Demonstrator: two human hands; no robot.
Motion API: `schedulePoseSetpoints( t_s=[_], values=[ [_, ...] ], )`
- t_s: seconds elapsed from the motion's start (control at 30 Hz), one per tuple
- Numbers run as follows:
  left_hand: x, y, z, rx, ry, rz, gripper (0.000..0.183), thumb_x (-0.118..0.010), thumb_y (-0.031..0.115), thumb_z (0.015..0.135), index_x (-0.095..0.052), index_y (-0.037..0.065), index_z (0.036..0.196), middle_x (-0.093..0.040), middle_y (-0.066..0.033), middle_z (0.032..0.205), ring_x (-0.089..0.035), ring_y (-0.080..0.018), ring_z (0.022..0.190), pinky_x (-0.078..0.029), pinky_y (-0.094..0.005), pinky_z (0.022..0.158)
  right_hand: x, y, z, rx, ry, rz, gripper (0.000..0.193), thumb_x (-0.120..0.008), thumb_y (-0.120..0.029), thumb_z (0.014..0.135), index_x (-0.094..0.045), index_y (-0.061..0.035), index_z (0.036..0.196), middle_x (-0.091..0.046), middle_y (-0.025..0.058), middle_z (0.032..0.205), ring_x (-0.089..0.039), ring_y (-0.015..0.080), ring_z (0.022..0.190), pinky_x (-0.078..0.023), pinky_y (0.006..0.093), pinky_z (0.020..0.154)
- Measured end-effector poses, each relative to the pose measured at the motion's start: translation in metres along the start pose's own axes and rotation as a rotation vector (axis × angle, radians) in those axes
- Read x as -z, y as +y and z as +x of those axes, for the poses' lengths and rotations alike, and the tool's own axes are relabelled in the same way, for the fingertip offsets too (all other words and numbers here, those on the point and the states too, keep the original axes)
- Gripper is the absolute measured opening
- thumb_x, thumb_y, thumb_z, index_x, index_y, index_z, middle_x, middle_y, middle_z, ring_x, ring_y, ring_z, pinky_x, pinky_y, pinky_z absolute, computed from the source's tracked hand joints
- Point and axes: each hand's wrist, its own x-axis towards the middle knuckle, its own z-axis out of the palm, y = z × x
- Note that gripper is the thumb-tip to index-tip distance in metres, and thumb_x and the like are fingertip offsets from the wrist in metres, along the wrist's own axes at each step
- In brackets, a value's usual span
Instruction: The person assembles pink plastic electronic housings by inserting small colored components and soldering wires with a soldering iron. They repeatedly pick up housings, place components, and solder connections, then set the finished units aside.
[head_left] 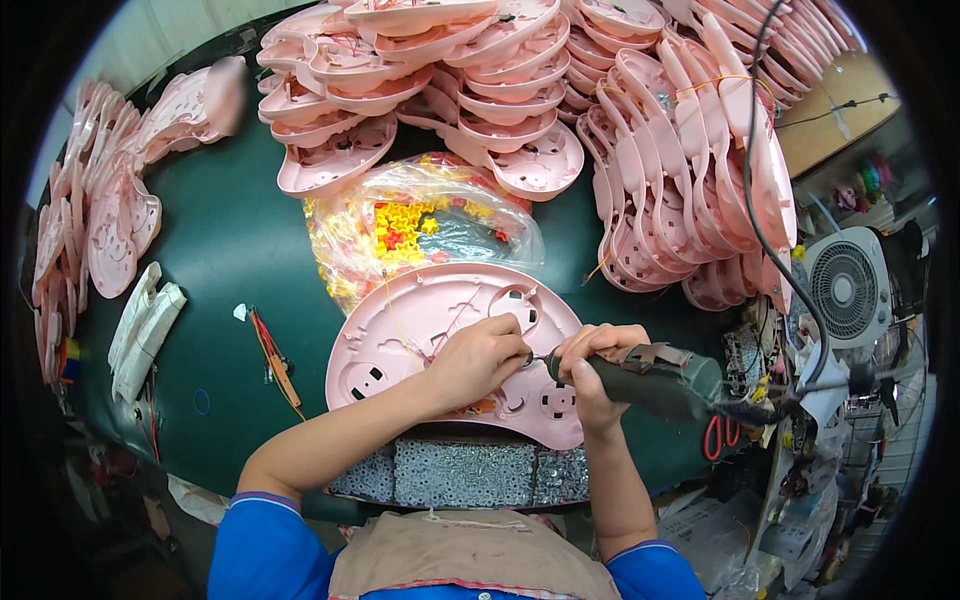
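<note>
While the right hand clenches a dark electric screwdriver, its tip meets the pink plastic shell lying on the green worktop; the left hand rests on that shell, fingers pinched beside the tip.

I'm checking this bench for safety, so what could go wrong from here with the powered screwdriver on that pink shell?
1. The left hand has fingertips right beside the tip of the electric screwdriver held by the right hand; a slip could jab them.
2. The pink shell overhangs the table edge, so it might tip under pressure.
3. The screwdriver's cable passes the stacked shells and could snag them.
</note>
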Motion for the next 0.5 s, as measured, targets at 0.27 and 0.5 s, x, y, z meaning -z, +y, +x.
schedulePoseSetpoints(
  t_s=[0.27,0.5],
  values=[
    [0.004,-0.004,-0.003,0.054,-0.033,-0.019,0.015,-0.077,0.010,0.087,-0.076,0.002,0.101,-0.065,-0.0097,0.095,-0.068,-0.0282,0.085,-0.056,-0.0383,0.078,0.005,-0.092,-0.039,-0.026,0.029,0.189,0.037,-0.076,-0.001,0.083,-0.053,-0.0056,0.112,-0.065,0.0107,0.070,-0.064,0.0214,0.061,-0.057,0.0389,0.064],
    [0.010,0.044,-0.011,-0.139,0.020,0.129,0.018,-0.077,0.012,0.080,-0.068,0.006,0.094,-0.061,-0.0098,0.094,-0.065,-0.0305,0.086,-0.054,-0.0438,0.074,0.020,-0.077,-0.094,-0.246,0.070,0.113,0.035,-0.073,0.005,0.082,-0.055,-0.0016,0.111,-0.068,0.0132,0.077,-0.066,0.0213,0.067,-0.059,0.0393,0.069]
  ],
)
